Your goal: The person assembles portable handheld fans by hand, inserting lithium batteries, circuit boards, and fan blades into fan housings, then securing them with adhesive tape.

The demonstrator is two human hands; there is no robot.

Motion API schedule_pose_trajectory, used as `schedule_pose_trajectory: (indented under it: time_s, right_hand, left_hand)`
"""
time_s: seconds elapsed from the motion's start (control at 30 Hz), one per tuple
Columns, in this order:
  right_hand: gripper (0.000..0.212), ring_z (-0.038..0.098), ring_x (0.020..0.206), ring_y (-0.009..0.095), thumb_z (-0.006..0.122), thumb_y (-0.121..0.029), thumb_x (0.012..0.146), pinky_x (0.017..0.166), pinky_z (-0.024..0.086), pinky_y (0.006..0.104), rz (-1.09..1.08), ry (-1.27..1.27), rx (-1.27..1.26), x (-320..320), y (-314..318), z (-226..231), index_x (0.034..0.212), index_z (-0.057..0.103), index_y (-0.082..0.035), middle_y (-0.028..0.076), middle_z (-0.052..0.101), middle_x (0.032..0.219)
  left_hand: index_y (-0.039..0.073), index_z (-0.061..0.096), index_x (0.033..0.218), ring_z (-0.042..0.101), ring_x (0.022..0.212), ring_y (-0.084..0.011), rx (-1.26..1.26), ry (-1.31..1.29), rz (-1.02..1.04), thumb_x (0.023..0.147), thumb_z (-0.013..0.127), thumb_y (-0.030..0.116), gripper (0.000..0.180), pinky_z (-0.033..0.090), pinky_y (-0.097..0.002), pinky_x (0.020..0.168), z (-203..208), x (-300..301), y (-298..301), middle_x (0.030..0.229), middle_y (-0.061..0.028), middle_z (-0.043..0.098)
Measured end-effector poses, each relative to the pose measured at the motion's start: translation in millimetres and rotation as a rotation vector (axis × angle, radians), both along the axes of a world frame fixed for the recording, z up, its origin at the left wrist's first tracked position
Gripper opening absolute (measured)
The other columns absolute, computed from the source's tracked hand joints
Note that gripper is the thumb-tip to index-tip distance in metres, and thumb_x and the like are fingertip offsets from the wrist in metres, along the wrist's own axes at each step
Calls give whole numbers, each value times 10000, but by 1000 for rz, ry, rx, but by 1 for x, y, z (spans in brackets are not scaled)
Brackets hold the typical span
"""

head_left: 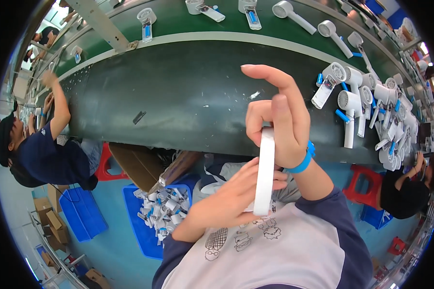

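Observation:
In front of my shirt I hold a narrow white band, seen edge-on, that looks like a roll of tape [264, 173]. My left hand [234, 192] grips its lower part, with fingertips showing past its right side. At its top end is my right hand [284, 120], with a blue wristband, the index finger stretched out and other fingers curled against the band. Whether the right fingers pass through the roll is hidden. Beyond the hands lies a dark work surface [178, 91]. White handheld fans [349, 101] with blue cylindrical batteries are piled to its right.
Along the far green conveyor [178, 24] lie several more fans. A blue bin [144, 231] of white parts stands on the floor at left, beside a cardboard box [135, 164]. A co-worker [53, 154] sits left, another [405, 192] right, near red stools [361, 185].

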State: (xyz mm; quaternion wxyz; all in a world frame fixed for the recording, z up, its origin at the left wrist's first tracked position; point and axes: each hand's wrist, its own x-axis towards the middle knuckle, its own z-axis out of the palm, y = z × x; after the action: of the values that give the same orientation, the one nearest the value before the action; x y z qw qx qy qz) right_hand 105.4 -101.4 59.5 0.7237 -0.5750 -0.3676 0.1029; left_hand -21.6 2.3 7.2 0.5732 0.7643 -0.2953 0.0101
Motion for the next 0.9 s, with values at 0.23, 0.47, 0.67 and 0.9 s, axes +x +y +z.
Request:
schedule_pose_trajectory:
  time_s: [0.23, 0.47, 0.67, 0.9]
  right_hand:
    - [439, 427, 442, 71, 303, -241, 1022, 447, 335, 217, 18, -423, -104, -3, -13, 2, 1241, 383, 131, 43, 504, 541]
    - [402, 378, 429, 63, 280, -192, 1019, 436, 308, 216, 60, -46, -62, -3, 9, -9, 1264, 366, 116, 29, 467, 509]
    - [343, 509, 607, 82, 430, -289, 991, 567, 404, 240, 75, -31, -186, 85, 101, -46, 1117, 580, -8, 20, 528, 655]
    - [779, 441, 1202, 388, 700, -306, 768, 982, 407, 455, -555, -833, -868, 300, 209, -118, 1381, 324, -8, 256, 449, 1275]
  left_hand:
    - [-80, 465, 1288, 510, 1208, -274, -848, 619, -319, 772, 697, 515, 822, 365, -349, 1020, 21, 11, 39, 1227, -183, 579]
    - [-103, 597, 1045, 663, 838, -289, -984, 987, -652, 847, 617, 204, 366, 463, -382, 826, 20, 25, 26, 877, -203, 676]
    - [26, 521, 794, 572, 577, -173, -1153, 596, -249, 837, 659, 59, 149, 425, -291, 531, -13, 27, 31, 638, -89, 597]
    - [41, 524, 804, 622, 638, -203, -1100, 547, 23, 800, 668, 2, 149, 462, -350, 680, -6, 14, 12, 655, -95, 618]
